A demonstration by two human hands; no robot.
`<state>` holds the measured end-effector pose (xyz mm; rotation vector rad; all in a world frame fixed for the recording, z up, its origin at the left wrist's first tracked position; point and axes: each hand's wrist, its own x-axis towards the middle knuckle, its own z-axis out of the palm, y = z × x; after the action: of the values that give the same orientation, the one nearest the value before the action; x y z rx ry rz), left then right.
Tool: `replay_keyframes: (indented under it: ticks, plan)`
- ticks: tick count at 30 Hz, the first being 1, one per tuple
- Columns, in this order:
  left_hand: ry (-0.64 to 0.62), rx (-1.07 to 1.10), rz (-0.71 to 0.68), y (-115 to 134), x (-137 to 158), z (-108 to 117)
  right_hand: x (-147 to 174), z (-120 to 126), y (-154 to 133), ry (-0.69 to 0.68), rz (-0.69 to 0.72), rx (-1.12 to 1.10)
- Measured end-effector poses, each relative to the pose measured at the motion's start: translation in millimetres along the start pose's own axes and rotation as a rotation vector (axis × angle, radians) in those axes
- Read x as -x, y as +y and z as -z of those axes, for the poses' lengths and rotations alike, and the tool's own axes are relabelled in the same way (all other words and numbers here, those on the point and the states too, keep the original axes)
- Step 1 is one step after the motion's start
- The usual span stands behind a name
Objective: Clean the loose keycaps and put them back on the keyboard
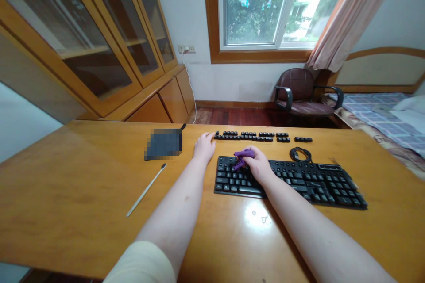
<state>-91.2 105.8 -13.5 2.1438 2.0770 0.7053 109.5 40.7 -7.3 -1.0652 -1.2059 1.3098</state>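
A purple cloth (pixel 244 159) is bunched in the fingers of my right hand (pixel 260 167). It is pressed against the upper left part of a black keyboard (pixel 255 189), whose top row has its caps off. My left hand (pixel 205 147) rests on the table with its fingers stretched out. Its fingertips reach the left end of two rows of loose black keycaps (pixel 254 136), laid out behind the keyboard. My right wrist and forearm hide part of the keyboard's middle.
A coiled black cable (pixel 300 154) lies behind the keyboard. To the left on the wooden table (pixel 83 190) are a dark pouch (pixel 164 143), blurred out, and a toothbrush (pixel 146 191). Beyond the table stand a glass-door cabinet (pixel 133 26) and a brown armchair (pixel 300 90).
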Motion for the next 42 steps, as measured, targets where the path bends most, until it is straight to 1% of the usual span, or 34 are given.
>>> replay_keyframes:
  ticks: [3,6,9,13,15,17,18,20,21,22,24,27,31,34,37,39,42]
  plan:
    - [-0.036,-0.035,-0.011,-2,3,-9,0,0,-1,-0.005,0.001,-0.004]
    - [-0.052,-0.032,-0.028,-2,4,-9,0,-1,1,-0.005,0.001,0.002]
    - [-0.042,0.046,-0.029,-5,3,-7,-1,-1,2,-0.001,0.0,0.008]
    - [-0.034,0.192,0.017,-10,2,-5,-3,0,5,-0.005,0.004,0.008]
    - [-0.023,0.221,0.023,-10,6,-3,-4,1,7,-0.008,0.008,0.015]
    - [0.005,0.274,0.028,-5,17,-1,-5,2,9,-0.004,0.016,0.028]
    - [0.02,0.321,0.035,-2,25,0,-6,2,11,-0.003,0.021,0.035]
    - [0.087,0.626,0.119,7,46,2,-7,1,12,-0.018,0.034,0.039]
    - [0.114,0.753,0.132,12,57,2,-7,1,13,-0.034,0.047,0.037]
    - [0.128,0.848,0.133,17,68,3,-7,0,14,-0.057,0.062,0.035]
    - [0.128,0.961,0.103,26,85,5,-6,-1,14,-0.105,0.095,0.037]
    - [0.099,0.985,-0.013,34,94,8,-3,-2,12,-0.159,0.124,0.055]
    - [0.049,0.974,-0.076,40,89,13,-1,-1,8,-0.172,0.148,0.087]
    - [0.056,0.917,-0.133,42,87,16,0,-2,8,-0.164,0.137,0.088]
    - [0.084,0.915,-0.16,44,87,19,1,-2,9,-0.115,0.104,0.066]
    - [0.067,0.934,-0.164,45,89,20,1,-2,9,-0.089,0.107,0.057]
    - [0.017,0.945,-0.175,47,90,21,3,-1,6,-0.127,0.139,0.073]
